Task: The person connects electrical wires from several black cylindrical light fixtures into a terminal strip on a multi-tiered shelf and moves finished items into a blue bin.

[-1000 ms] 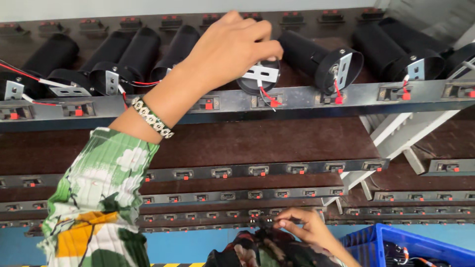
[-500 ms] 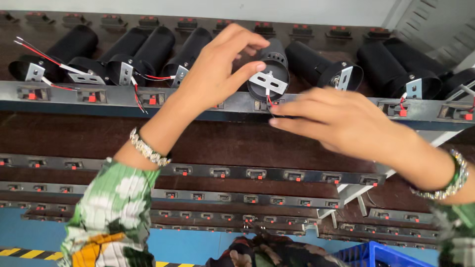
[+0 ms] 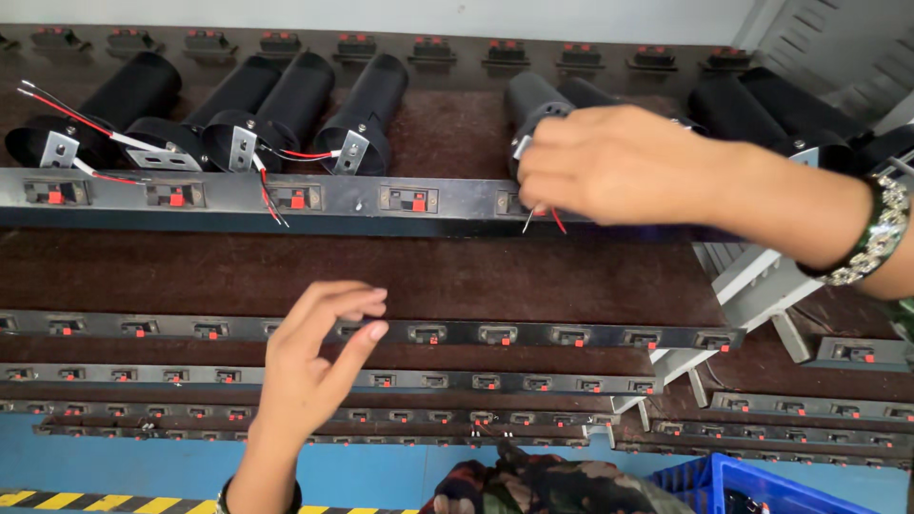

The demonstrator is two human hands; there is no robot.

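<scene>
My right hand reaches in from the right and grips a black cylindrical lamp housing by its front end on the top shelf rail. Thin red and white wires hang below its fingers. My left hand hovers lower down, in front of the lower rails, fingers loosely curled and holding nothing. Several more black housings with metal brackets and red-black wires lie in a row on the left of the shelf.
Several grey metal rails with red-and-black spring terminals run across a dark brown rack. More black housings lie at the right. A white bracket frame leans at right. A blue crate and patterned cloth sit at the bottom.
My left hand let go of the housing and dropped down in front of the lower rails. My right hand moved up and closed on the housing.
</scene>
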